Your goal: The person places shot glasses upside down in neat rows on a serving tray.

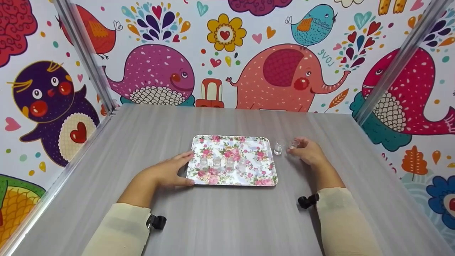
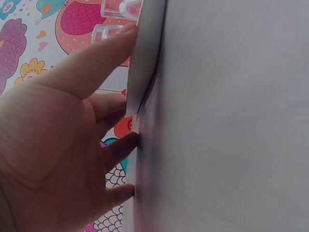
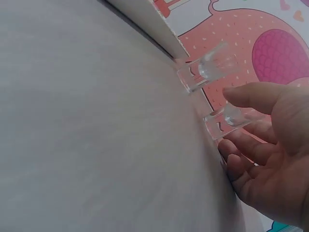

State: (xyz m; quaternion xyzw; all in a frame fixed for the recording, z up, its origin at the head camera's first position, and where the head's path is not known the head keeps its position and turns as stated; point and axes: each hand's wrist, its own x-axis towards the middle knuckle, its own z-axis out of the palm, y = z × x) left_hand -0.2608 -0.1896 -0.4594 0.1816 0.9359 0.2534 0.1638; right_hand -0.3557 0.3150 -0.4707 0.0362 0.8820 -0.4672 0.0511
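Observation:
A white floral tray (image 1: 233,142) lies on the table, with several small clear shot glasses (image 1: 229,164) in a row on it. My left hand (image 1: 169,172) rests at the tray's left end, thumb by the near corner and fingers spread along the side; in the left wrist view, the thumb touches the rim. To the right of the tray stands one shot glass (image 1: 278,147). Beside it, my right hand (image 1: 311,151) holds another shot glass (image 3: 227,121) between thumb and curled fingers. That glass's base is at the table surface; the hand partly hides it.
The grey table (image 1: 227,220) extends around the tray. A wall printed with cartoon animals (image 1: 277,78) rises behind it, and metal posts (image 1: 85,53) stand at the far corners. Black wrist cameras (image 1: 156,222) are strapped over both sleeves.

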